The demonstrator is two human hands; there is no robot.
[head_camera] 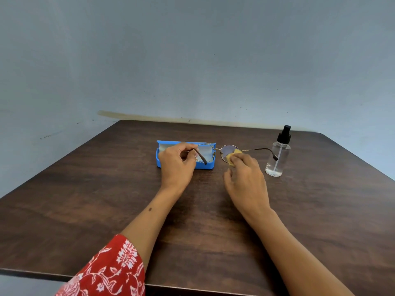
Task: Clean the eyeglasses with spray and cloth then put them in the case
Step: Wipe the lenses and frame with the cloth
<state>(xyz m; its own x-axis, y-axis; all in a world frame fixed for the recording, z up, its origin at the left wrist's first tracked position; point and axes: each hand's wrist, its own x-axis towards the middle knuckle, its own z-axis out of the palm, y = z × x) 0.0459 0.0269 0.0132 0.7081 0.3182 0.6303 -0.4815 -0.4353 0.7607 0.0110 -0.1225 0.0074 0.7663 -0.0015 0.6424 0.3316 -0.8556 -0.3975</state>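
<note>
Thin metal-framed eyeglasses (217,149) with round lenses are held up above the table, temples unfolded. My left hand (176,165) pinches the frame at the left lens and hinge. My right hand (245,178) presses a small yellow cloth (233,157) against the right lens. Behind my left hand lies the open blue case (210,165), partly hidden by the hand and the left lens. A clear spray bottle (277,159) with a black pump top stands upright to the right, behind the right temple tip.
The dark wooden table (106,199) runs to a pale blue wall at the back. Its near edge is at the bottom of the view, its right edge just past the bottle. A red patterned sleeve (111,272) covers my left upper forearm.
</note>
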